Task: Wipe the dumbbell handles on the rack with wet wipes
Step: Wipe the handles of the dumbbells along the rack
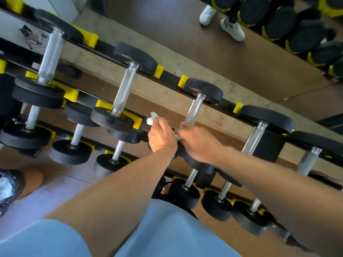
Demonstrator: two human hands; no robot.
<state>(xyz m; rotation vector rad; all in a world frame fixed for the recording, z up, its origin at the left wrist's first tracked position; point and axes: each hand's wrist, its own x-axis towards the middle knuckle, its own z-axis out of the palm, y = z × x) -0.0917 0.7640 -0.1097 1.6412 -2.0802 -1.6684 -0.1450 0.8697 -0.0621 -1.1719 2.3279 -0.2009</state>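
Note:
A black rack with yellow cradles (pixel 168 72) runs diagonally and carries several black dumbbells with silver handles. My left hand (pixel 161 135) grips a crumpled white wet wipe (pixel 151 119), which sticks out above the fingers. My right hand (pixel 198 140) reaches across to the lower end of one knurled dumbbell handle (pixel 194 110) on the top tier, its fingertips pinching a bit of white wipe against it. Both hands sit close together over a dumbbell's near head, which they hide.
More dumbbells fill the lower tier (pixel 74 134). A mirror behind the rack reflects white shoes (pixel 232 27) and dumbbells. A dark shoe (pixel 9 188) stands on the floor at the left. My blue shorts (pixel 167 229) fill the bottom.

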